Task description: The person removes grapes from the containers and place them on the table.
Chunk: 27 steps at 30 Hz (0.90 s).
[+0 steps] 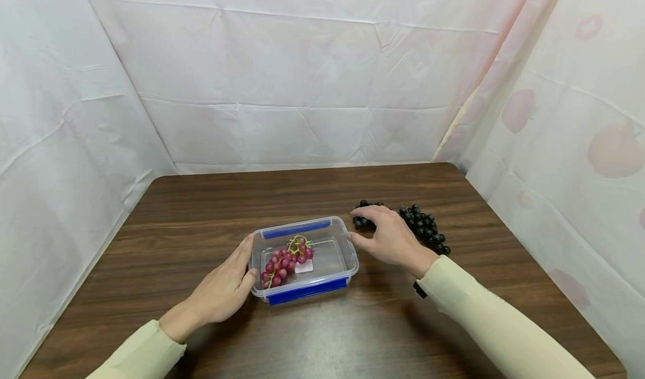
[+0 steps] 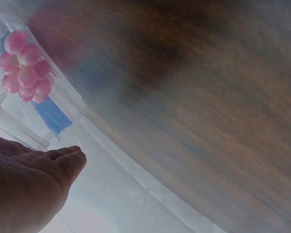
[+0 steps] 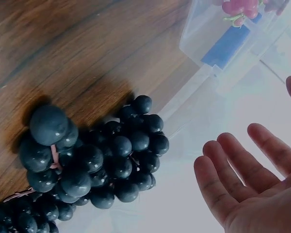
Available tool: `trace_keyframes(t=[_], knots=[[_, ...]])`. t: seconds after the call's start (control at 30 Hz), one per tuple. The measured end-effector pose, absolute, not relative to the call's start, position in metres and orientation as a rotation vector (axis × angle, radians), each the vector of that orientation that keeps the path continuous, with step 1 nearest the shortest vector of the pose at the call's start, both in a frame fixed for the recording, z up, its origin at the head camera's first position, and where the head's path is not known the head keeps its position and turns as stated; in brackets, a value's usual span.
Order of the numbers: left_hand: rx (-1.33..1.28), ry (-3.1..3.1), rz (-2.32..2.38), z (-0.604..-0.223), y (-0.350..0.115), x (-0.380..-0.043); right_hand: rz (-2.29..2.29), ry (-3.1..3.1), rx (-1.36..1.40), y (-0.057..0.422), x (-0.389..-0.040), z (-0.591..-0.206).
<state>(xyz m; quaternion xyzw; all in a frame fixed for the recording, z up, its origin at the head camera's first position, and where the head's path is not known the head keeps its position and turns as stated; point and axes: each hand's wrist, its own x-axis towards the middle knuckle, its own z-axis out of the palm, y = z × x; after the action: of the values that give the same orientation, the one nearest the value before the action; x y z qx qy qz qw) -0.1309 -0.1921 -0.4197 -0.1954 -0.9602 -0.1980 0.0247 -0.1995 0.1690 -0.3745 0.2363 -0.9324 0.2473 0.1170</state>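
Observation:
A clear plastic food container (image 1: 330, 258) with blue side clips (image 1: 307, 291) stands lidless on the table. Inside, toward its left end, lies a bunch of red grapes (image 1: 283, 265) with green stems. My left hand (image 1: 221, 284) rests against the container's left end, fingers straight along the wall and thumb by the near corner. Between the container and the black grapes (image 1: 428, 230) hovers my right hand (image 1: 390, 236), its thumb close to the right rim. In the right wrist view its fingers (image 3: 237, 167) are spread and hold nothing. Part of the black grapes is hidden behind this hand.
The dark wood-grain table (image 1: 211, 205) reaches back to a white cloth wall (image 1: 297, 76). A pale curtain with fruit prints (image 1: 564, 144) hangs along the right side. A white square (image 1: 304, 266) shows at the container's bottom beside the red grapes.

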Motion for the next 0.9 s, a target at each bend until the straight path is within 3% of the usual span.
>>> trace_keyframes(t=[0.9], knots=[[-0.608,-2.961,-0.612,-0.42,-0.192,-0.131,0.686,-2.704,0.974,0.138,-0.199,-0.369]])
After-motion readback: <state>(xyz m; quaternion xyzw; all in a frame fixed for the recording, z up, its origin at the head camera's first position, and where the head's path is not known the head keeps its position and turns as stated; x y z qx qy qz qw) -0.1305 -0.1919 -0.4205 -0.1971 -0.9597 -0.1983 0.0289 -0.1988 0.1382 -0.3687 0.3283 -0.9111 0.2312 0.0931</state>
